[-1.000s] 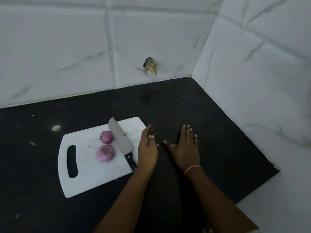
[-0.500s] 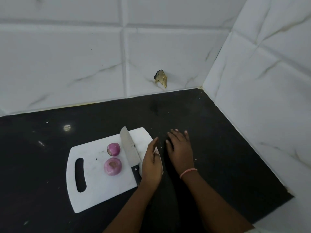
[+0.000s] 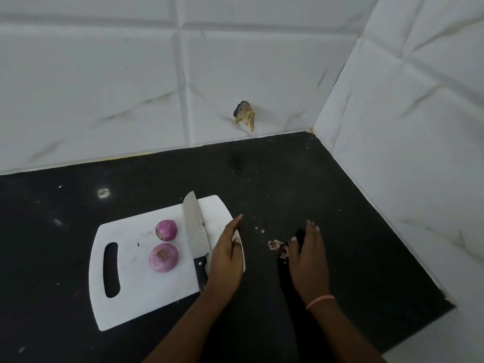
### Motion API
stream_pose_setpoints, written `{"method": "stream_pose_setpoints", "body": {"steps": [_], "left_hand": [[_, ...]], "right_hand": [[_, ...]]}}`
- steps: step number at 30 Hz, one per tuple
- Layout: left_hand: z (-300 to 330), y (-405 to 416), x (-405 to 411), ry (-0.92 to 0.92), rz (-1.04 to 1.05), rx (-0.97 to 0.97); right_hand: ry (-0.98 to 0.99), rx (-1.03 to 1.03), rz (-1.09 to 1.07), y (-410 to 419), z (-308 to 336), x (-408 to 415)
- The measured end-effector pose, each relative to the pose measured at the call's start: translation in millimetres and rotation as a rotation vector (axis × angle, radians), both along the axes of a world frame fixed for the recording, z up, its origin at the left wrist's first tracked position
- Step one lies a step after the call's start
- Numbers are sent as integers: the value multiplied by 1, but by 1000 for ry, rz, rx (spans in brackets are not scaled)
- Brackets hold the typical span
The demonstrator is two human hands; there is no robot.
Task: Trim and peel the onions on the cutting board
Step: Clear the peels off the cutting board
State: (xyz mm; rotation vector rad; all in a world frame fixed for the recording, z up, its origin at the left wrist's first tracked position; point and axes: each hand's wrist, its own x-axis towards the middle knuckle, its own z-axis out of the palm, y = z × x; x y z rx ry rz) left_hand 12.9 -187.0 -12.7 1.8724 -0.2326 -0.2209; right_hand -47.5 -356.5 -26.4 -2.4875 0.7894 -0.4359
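A white board (image 3: 146, 297) lies on the black counter (image 3: 327, 184), its handle slot toward the counter's left edge. Two peeled purple onions sit near the board's middle: the small onion (image 3: 166, 230) toward the far edge, the big onion (image 3: 164, 257) just beside it on the near side, cut end up. A knife (image 3: 195, 231) lies to their right, its blade tip reaching over the board's far edge and its black handle pointing to the near edge.

The left hand (image 3: 226, 258) rests edge-on at the board's right edge, fingers straight and together, holding nothing. The right hand (image 3: 309, 260) stands on the counter well right of the board, fingers straight, touching a small heap of peels (image 3: 277, 246). A few scraps (image 3: 259, 229) lie on the counter between the hands.

A pink band (image 3: 320, 302) circles the right wrist. White tiles (image 3: 104, 87) meet at the far right corner.
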Motion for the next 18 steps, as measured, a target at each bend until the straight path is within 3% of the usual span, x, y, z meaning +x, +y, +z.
{"method": "stream_pose_setpoints", "body": {"steps": [3,6,7,9,12,14,18], "left_hand": [[1,0,-1,-14,-9,-14],[-1,1,-2,-20,-22,-5],[-1,1,-1,-17,-27,5],[0,2,-2,-10,-41,20],[3,3,-3,-20,-42,5],[3,4,-3,-15,-44,5],[6,3,-2,-6,-44,51]], "right_hand": [[195,-182,57,26,-13,-4],[219,-199,168,44,-7,15],[173,-154,239,46,-5,21],[8,125,341,42,3,28],[-272,441,171,27,12,33],[-228,396,89,21,11,37],[-6,29,443,25,-2,40]]}}
